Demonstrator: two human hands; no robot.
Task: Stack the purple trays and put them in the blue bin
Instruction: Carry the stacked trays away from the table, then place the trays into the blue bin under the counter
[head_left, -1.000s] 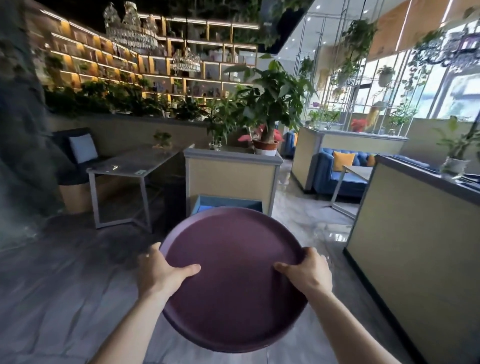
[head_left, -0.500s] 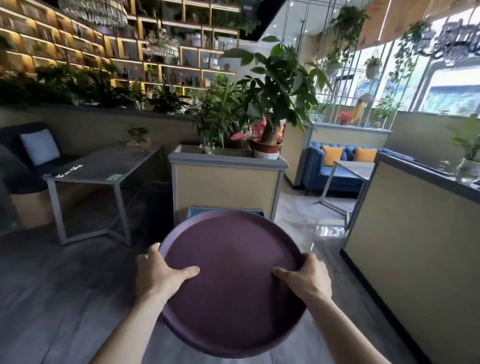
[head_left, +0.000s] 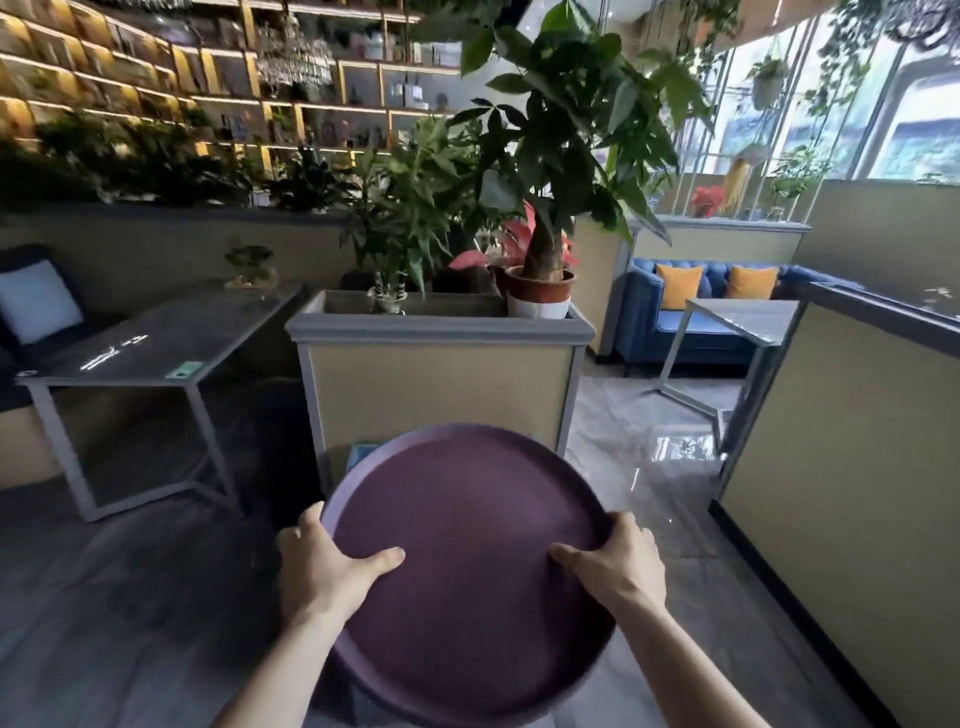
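I hold a round purple tray (head_left: 467, 561) flat in front of me, above the floor. My left hand (head_left: 327, 566) grips its left rim with the thumb on top. My right hand (head_left: 615, 564) grips its right rim the same way. Whether more trays lie under the top one I cannot tell. The blue bin (head_left: 361, 454) stands on the floor against the planter box, and only a small corner of it shows past the tray's far left rim.
A tan planter box (head_left: 441, 384) with potted plants stands straight ahead. A grey metal-legged table (head_left: 156, 348) is at the left. A tan partition wall (head_left: 852, 467) runs along the right, with a blue sofa (head_left: 691, 317) and another table behind it.
I have moved closer to the planter box and the bin. The tray now hides nearly all of the blue bin. Both hands keep their grip.
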